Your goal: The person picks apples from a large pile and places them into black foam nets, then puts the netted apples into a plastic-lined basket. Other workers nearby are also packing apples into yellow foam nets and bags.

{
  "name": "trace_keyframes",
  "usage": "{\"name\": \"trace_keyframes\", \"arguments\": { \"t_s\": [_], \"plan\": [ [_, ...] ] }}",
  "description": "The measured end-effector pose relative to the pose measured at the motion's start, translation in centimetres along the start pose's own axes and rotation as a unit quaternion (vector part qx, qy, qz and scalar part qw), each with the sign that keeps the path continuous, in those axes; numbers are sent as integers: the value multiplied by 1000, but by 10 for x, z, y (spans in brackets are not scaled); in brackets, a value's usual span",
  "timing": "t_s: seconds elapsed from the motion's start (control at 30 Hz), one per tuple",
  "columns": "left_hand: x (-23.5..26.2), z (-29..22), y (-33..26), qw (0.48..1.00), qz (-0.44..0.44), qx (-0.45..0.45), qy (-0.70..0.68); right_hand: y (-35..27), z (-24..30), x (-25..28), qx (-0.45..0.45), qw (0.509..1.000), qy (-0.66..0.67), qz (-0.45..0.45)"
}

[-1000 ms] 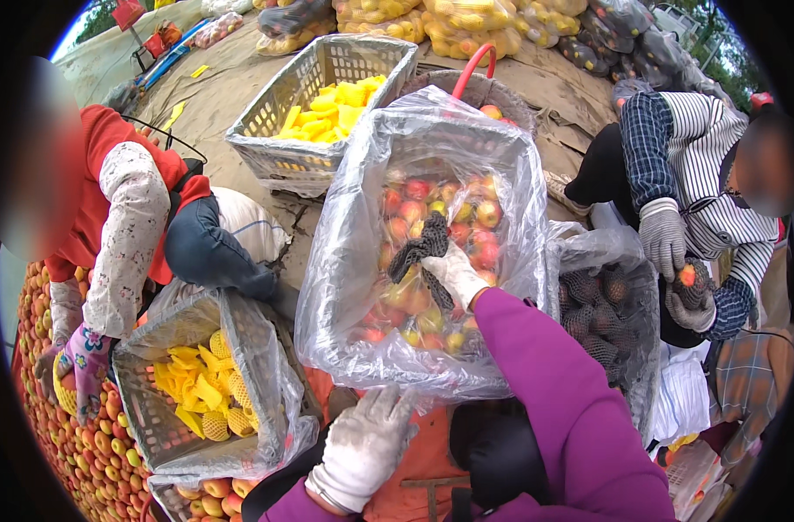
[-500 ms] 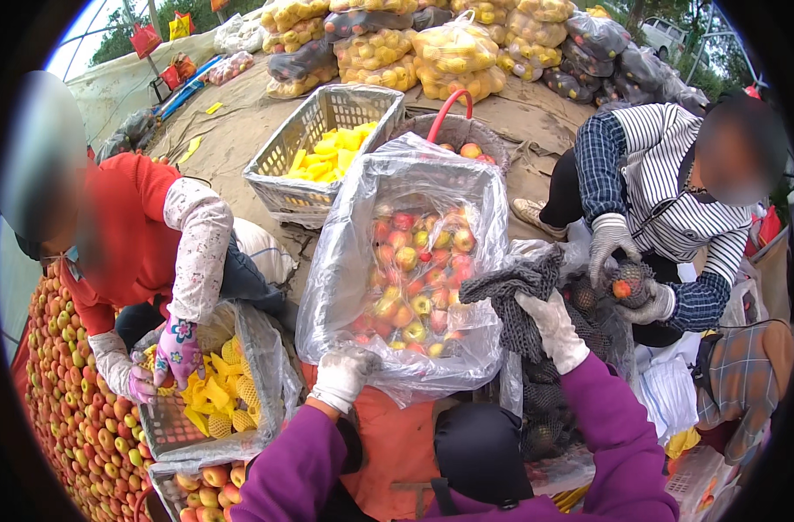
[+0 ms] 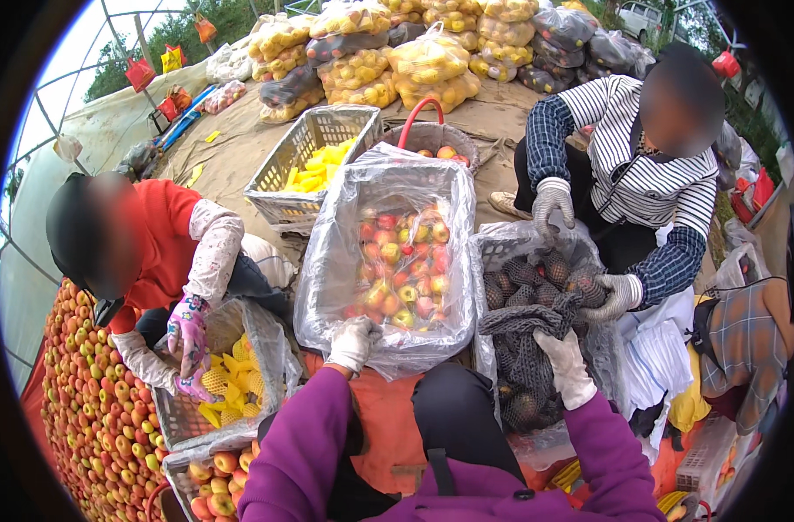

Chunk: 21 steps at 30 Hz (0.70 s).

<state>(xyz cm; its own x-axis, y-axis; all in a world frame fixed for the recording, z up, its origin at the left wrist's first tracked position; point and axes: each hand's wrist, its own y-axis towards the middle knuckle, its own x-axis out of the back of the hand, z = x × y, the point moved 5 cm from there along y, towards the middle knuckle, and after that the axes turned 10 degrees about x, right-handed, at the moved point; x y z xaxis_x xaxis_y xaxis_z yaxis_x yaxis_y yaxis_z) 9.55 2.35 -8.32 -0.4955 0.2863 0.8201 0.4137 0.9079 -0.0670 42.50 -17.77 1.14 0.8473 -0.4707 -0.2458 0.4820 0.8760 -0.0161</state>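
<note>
Right hand [image 3: 564, 365] grips dark mesh netting [image 3: 523, 326], seemingly bunched, fruit-filled

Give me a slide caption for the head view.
Gloved left hand grips a fruit-filled bag; right hand holds dark netting.

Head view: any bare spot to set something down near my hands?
Only the brown tarp left of the grey basket lies bare. Near the left hand and right hand, the fruit bag, net sack and crates crowd together.
</note>
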Motion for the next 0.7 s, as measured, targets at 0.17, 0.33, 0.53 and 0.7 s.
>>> {"name": "trace_keyframes", "arguments": {
  "t_s": [0.17,0.33,0.53,0.7],
  "plan": [
    [30,-10,19,985,-91,59,-137,-31,6,34,-17,999,-2,-37],
    [34,-20,-3,943,-6,216,-255,-45,21,28,5,1000,6,-27],
    [-117,63,-122,613,10,572,-545,-58,-30,53,19,996,-88,1],
    [-159,66,-94,480,48,456,-748,-51,-6,33,17,996,-90,5]
  ]
}}
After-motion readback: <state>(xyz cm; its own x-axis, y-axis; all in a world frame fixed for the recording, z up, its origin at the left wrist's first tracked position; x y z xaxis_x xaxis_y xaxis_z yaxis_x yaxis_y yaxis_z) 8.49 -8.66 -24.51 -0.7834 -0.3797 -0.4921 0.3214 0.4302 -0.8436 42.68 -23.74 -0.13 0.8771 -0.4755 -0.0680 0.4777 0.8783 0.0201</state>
